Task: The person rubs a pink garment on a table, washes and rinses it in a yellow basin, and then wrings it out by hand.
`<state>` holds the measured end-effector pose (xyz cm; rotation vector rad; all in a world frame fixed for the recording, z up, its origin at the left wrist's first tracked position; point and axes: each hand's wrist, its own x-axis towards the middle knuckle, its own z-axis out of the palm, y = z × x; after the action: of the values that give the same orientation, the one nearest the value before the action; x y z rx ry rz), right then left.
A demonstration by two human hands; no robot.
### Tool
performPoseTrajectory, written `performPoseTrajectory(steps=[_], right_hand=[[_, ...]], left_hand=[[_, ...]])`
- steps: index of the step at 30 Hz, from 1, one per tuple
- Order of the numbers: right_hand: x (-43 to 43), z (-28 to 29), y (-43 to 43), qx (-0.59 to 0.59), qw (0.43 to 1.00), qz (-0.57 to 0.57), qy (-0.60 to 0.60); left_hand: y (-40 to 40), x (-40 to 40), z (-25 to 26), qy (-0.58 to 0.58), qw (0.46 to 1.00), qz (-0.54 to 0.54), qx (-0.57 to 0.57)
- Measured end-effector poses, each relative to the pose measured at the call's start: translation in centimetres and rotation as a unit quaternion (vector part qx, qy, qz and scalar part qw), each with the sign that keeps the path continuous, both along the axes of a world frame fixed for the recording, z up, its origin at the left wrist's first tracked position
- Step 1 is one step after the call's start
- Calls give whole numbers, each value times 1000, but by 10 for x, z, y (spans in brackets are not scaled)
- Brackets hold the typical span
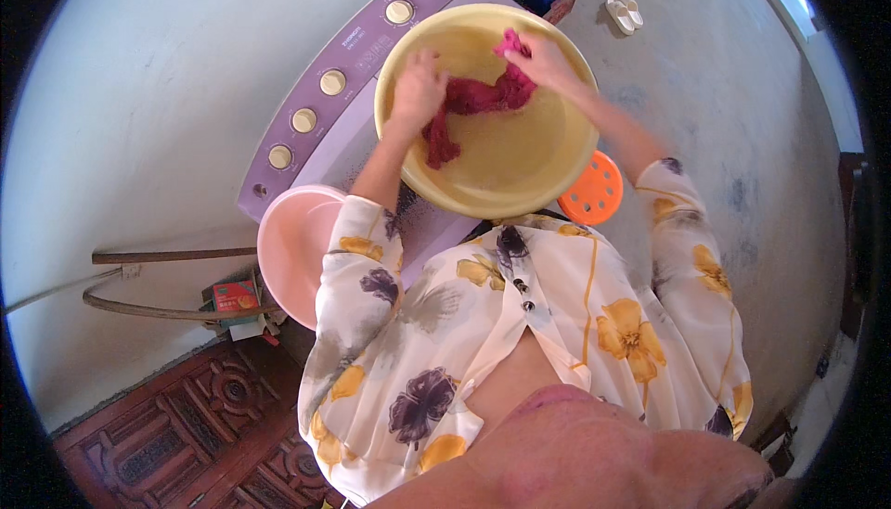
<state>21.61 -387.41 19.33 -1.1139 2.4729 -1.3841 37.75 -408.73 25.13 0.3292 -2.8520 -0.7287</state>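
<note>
A wide yellow plastic basin (487, 189) holds water and a wet, dark-pink cloth (480, 95). My right hand (539, 60) grips a bunched end of the cloth at the basin's far right side and lifts it above the water. From there the cloth runs twisted leftward, and its other end hangs towards the near left of the basin. My left hand (420, 91) is over the left side of the basin, against the cloth. Its fingers are blurred, and whether they close on the fabric is unclear.
Under the basin stands a purple washing machine (306, 154) with several cream knobs. A pink basin (278, 251) is by my left forearm, an orange perforated stool (592, 189) at right. White slippers (624, 13) lie on the floor. Carved wooden doors (181, 425) are at lower left.
</note>
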Motion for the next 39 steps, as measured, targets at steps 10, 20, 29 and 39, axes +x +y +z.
performPoseTrajectory(steps=[10, 20, 29, 39], right_hand=[[20, -67, -29, 258, 964, -56, -3], [63, 168, -53, -288, 832, 111, -460], [16, -3, -12, 112, 984, -15, -139], [37, 25, 16, 195, 969, 140, 59]], left_hand=[[67, -3, -98, -199, 952, -88, -215], [4, -3, -101, -133, 932, -84, 326], [11, 27, -7, -146, 978, 16, -147], [7, 27, 28, -54, 947, -66, 311]])
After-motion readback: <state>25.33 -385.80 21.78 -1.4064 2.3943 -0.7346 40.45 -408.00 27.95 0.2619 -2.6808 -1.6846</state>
